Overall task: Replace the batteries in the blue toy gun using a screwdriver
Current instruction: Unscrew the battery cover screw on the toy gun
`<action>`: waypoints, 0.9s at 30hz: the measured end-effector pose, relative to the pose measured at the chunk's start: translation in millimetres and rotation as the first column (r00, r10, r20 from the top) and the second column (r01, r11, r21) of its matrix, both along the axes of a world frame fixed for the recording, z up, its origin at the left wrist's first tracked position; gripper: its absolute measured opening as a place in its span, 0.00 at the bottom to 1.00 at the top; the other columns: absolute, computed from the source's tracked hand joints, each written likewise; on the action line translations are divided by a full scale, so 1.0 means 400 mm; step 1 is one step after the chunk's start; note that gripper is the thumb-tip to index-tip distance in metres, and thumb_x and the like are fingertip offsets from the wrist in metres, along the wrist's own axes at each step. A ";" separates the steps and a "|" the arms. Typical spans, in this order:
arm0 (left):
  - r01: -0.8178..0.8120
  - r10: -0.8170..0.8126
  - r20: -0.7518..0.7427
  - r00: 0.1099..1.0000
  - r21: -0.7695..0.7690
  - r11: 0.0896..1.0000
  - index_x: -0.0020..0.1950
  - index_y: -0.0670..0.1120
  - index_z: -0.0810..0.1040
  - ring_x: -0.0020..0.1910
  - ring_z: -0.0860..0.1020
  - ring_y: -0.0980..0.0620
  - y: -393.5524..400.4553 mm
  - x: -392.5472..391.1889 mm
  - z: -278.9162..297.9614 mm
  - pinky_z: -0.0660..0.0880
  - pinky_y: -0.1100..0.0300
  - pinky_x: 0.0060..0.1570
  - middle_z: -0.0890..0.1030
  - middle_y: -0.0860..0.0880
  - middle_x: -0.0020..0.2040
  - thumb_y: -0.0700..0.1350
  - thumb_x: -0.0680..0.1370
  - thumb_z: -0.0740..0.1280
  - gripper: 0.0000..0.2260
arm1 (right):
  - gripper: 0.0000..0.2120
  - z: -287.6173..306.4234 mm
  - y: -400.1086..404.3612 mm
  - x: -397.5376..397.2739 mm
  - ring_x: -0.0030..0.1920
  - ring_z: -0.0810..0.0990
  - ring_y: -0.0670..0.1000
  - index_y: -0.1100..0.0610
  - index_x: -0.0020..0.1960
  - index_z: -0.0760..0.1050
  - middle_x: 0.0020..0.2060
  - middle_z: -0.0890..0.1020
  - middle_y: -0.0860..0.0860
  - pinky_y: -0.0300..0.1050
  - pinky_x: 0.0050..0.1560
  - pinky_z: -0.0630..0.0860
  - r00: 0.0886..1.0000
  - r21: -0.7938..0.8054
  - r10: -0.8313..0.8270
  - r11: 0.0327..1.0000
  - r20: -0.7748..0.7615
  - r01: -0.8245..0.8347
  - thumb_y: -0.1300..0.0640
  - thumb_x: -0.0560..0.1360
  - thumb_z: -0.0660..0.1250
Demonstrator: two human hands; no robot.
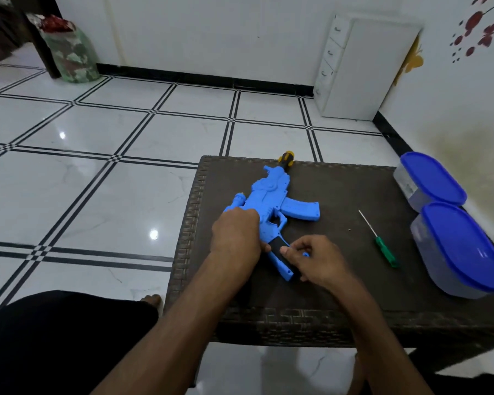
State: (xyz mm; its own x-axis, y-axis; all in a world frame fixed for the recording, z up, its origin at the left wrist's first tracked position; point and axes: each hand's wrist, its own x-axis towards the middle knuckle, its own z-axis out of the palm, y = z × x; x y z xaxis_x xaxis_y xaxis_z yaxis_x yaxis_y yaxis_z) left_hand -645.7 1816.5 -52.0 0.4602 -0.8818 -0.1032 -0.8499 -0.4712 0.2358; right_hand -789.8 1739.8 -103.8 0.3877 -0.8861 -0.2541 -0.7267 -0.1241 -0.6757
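The blue toy gun (271, 195) lies flat on a dark woven table (340, 295), its black and yellow muzzle pointing away from me. My left hand (236, 238) grips the gun's body near the rear. My right hand (314, 259) pinches something at the gun's grip, where a black opening (277, 246) shows; a small blue piece sticks out between its fingers. A screwdriver (378, 239) with a green handle and thin metal shaft lies on the table to the right, apart from both hands.
Two clear containers with blue lids (462, 246) stand at the table's right edge by the wall. A white cabinet (362, 69) stands in the far corner. Tiled floor stretches left; my dark-clothed knee (54, 343) is at lower left.
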 end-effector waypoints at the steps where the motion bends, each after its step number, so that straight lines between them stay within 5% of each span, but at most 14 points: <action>1: 0.003 -0.003 0.003 1.000 -0.004 1.000 0.50 0.47 0.72 0.54 0.76 0.46 0.000 0.000 -0.003 0.67 0.57 0.41 0.78 0.46 0.54 0.57 0.71 0.74 0.19 | 0.15 0.002 0.004 -0.003 0.41 0.83 0.51 0.50 0.42 0.80 0.42 0.83 0.48 0.55 0.45 0.83 1.000 0.011 -0.006 1.000 0.000 0.006 0.38 0.70 0.72; 5: 0.017 -0.017 0.027 1.000 -0.030 0.999 0.55 0.46 0.75 0.56 0.76 0.45 0.000 0.006 -0.015 0.67 0.57 0.42 0.79 0.46 0.55 0.56 0.71 0.74 0.20 | 0.21 0.019 0.019 0.007 0.38 0.82 0.49 0.52 0.43 0.78 0.38 0.81 0.47 0.53 0.41 0.83 1.000 0.010 -0.007 1.000 -0.021 0.007 0.34 0.67 0.71; 16: 0.011 -0.011 0.066 0.998 -0.001 1.000 0.54 0.46 0.74 0.54 0.76 0.46 0.003 -0.007 -0.002 0.66 0.57 0.41 0.78 0.46 0.53 0.55 0.72 0.74 0.19 | 0.13 0.032 0.013 0.010 0.38 0.77 0.49 0.54 0.49 0.74 0.42 0.78 0.49 0.50 0.43 0.79 0.999 0.081 0.029 0.996 -0.034 -0.026 0.48 0.73 0.73; 19: 0.018 -0.018 0.062 0.998 0.004 1.000 0.53 0.46 0.73 0.53 0.76 0.46 0.005 -0.009 0.000 0.66 0.57 0.40 0.78 0.46 0.53 0.56 0.72 0.74 0.19 | 0.12 0.022 0.020 0.000 0.41 0.78 0.49 0.53 0.49 0.76 0.43 0.79 0.50 0.50 0.41 0.78 0.997 0.089 0.004 0.996 0.074 -0.011 0.50 0.71 0.75; 23: 0.027 -0.027 0.062 0.998 -0.004 1.000 0.53 0.46 0.73 0.53 0.76 0.45 0.007 -0.003 -0.007 0.66 0.56 0.40 0.79 0.46 0.53 0.58 0.71 0.74 0.20 | 0.10 0.024 0.047 -0.040 0.34 0.76 0.49 0.50 0.48 0.77 0.44 0.77 0.52 0.37 0.25 0.72 0.958 0.055 -0.005 0.998 0.287 -0.012 0.58 0.71 0.77; 27: 0.047 -0.048 0.047 0.998 0.011 0.999 0.55 0.45 0.73 0.54 0.76 0.45 0.008 -0.005 -0.001 0.66 0.57 0.41 0.78 0.46 0.54 0.59 0.71 0.73 0.22 | 0.11 0.068 0.047 -0.106 0.37 0.77 0.47 0.48 0.47 0.79 0.42 0.79 0.48 0.40 0.37 0.73 0.933 -0.119 0.049 0.993 0.357 -0.007 0.61 0.70 0.76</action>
